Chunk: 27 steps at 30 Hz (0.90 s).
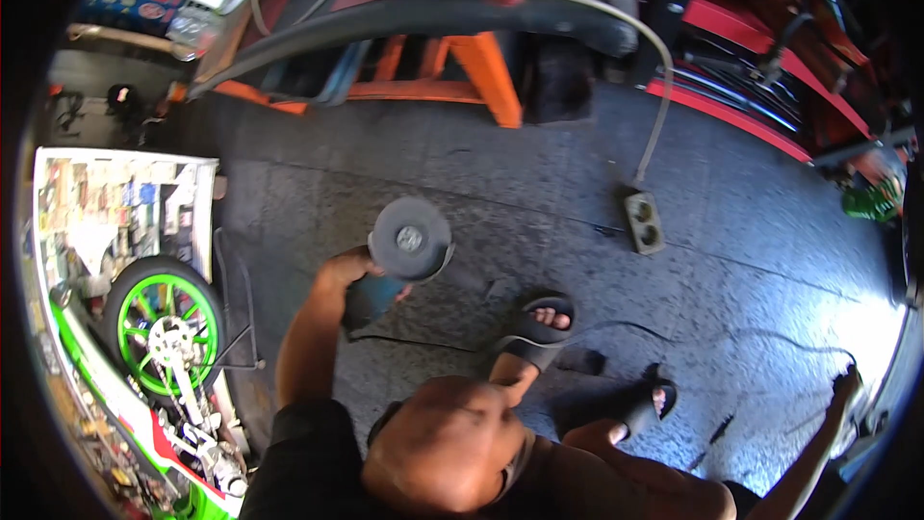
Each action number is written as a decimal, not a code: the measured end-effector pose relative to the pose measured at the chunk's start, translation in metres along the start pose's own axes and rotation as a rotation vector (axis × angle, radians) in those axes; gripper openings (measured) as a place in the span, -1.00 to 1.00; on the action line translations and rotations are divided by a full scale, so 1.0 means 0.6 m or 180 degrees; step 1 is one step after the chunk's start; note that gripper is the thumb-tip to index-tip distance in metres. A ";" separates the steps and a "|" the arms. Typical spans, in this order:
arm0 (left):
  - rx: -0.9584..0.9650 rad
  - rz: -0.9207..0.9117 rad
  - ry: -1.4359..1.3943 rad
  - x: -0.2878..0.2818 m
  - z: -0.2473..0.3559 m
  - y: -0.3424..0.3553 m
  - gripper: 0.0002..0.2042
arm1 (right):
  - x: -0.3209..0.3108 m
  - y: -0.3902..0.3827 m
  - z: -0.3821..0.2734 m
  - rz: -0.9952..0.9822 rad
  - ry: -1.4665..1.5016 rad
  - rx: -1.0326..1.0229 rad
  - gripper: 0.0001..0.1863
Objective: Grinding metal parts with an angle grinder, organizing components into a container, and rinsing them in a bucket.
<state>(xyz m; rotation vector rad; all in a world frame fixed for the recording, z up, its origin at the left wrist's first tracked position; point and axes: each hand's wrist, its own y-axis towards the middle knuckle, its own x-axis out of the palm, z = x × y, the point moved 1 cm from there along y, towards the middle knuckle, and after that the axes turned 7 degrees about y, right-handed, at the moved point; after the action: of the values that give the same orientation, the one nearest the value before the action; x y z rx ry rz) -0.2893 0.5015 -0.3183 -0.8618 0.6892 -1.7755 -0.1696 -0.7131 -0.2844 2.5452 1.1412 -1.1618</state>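
Note:
My left hand (353,270) is closed around the teal body of an angle grinder (371,299). Its round grey disc (412,231) faces up toward me, above the dark floor. A thin black cord (616,325) runs from the grinder past my sandalled feet toward the far right. There, my stretched-out right hand (847,390) meets the end of the cord and appears closed on it; dark shade and glare blur the fingers. A pale two-hole socket block (644,222) lies on the floor between my hands, farther away, with a light cable leading up from it.
My bent knee (448,443) and sandalled feet (549,318) take up the near middle. A motorcycle wheel with a green rim (168,327) stands at left before a glass display case (125,169). An orange-legged stand (486,77) and a red tool cabinet (741,120) are at the far side.

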 end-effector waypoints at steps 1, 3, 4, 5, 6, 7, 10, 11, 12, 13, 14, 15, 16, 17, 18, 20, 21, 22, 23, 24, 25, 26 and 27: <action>0.0334 -0.0193 -0.0606 0.022 0.006 0.006 -0.47 | -0.030 0.005 0.010 0.0052 -0.0121 0.0097 -0.76; 0.0937 0.0560 -0.0462 0.071 0.035 0.021 -0.35 | -0.062 0.004 0.019 0.0068 -0.0309 0.0230 -0.74; 0.1008 0.0332 -0.0345 0.087 0.048 0.031 -0.35 | -0.072 -0.008 0.014 0.0015 -0.0352 0.0237 -0.70; 0.0874 0.1122 -0.0852 0.100 0.052 0.044 -0.36 | -0.070 -0.023 0.004 -0.0064 -0.0289 0.0210 -0.64; 0.0886 0.1722 -0.1345 0.103 0.053 0.059 -0.36 | -0.061 -0.042 -0.016 -0.0220 -0.0077 0.0092 -0.58; 0.0947 0.1671 -0.1712 0.101 0.051 0.075 -0.41 | -0.034 -0.073 -0.036 -0.0337 0.0505 -0.0380 -0.58; 0.1182 0.1742 -0.2096 0.094 0.012 0.122 -0.41 | 0.049 -0.193 -0.156 -0.0996 0.1157 -0.0087 -0.51; 0.1140 0.1698 -0.2122 0.090 0.002 0.136 -0.40 | 0.091 -0.235 -0.205 -0.1135 0.1214 0.0103 -0.50; 0.1065 0.1855 -0.2007 0.093 -0.009 0.146 -0.39 | 0.135 -0.280 -0.255 -0.1329 0.1759 0.0384 -0.49; 0.0848 0.2000 -0.2015 0.095 -0.015 0.156 -0.39 | 0.179 -0.320 -0.305 -0.1604 0.1759 0.0434 -0.48; 0.0962 0.1830 -0.1950 0.100 -0.014 0.162 -0.38 | 0.214 -0.367 -0.350 -0.2058 0.1264 0.0085 -0.45; 0.0780 0.1927 -0.2030 0.108 -0.014 0.168 -0.38 | 0.262 -0.405 -0.385 -0.1966 0.0366 -0.0415 -0.52; 0.0797 0.1997 -0.1986 0.113 -0.009 0.172 -0.37 | 0.309 -0.427 -0.420 -0.1847 -0.1056 -0.0842 -0.62; 0.0924 0.1997 -0.1888 0.120 -0.003 0.173 -0.35 | 0.364 -0.457 -0.441 -0.1863 -0.1146 -0.1089 -0.67; 0.0803 0.2070 -0.1976 0.124 0.001 0.175 -0.35 | 0.388 -0.478 -0.466 -0.2190 -0.1573 -0.0890 -0.72; 0.0248 0.2682 -0.1491 0.124 0.003 0.179 -0.30 | 0.452 -0.515 -0.495 -0.2381 -0.2334 -0.1072 -0.75; 0.0246 0.2697 -0.1537 0.121 0.002 0.183 -0.30 | 0.484 -0.539 -0.504 -0.2039 -0.2768 -0.2083 -0.74; 0.0002 0.3211 -0.1048 0.115 -0.003 0.185 -0.29 | 0.509 -0.551 -0.514 -0.2211 -0.2772 -0.2224 -0.74; -0.0195 0.3669 -0.0585 0.110 -0.012 0.183 -0.28 | 0.534 -0.562 -0.522 -0.2367 -0.2714 -0.2265 -0.74; -0.0323 0.3717 -0.0558 0.109 -0.028 0.177 -0.28 | 0.557 -0.571 -0.528 -0.2491 -0.2813 -0.2227 -0.73; -0.0263 0.3942 -0.0169 0.111 -0.043 0.170 -0.33 | 0.580 -0.581 -0.533 -0.2466 -0.2518 -0.2292 -0.73; 0.0082 0.4096 0.0241 0.116 -0.059 0.162 -0.38 | 0.602 -0.590 -0.536 -0.2408 -0.2370 -0.2295 -0.73; -0.0026 0.4196 0.0273 0.130 -0.083 0.141 -0.43 | 0.620 -0.595 -0.538 -0.2430 -0.2285 -0.2295 -0.73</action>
<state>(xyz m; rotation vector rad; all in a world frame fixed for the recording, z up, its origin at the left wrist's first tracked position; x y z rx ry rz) -0.3035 0.4028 -0.3947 -0.1687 0.9883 -0.6064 -0.0618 -0.1152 -0.2486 1.0329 1.8710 -1.2744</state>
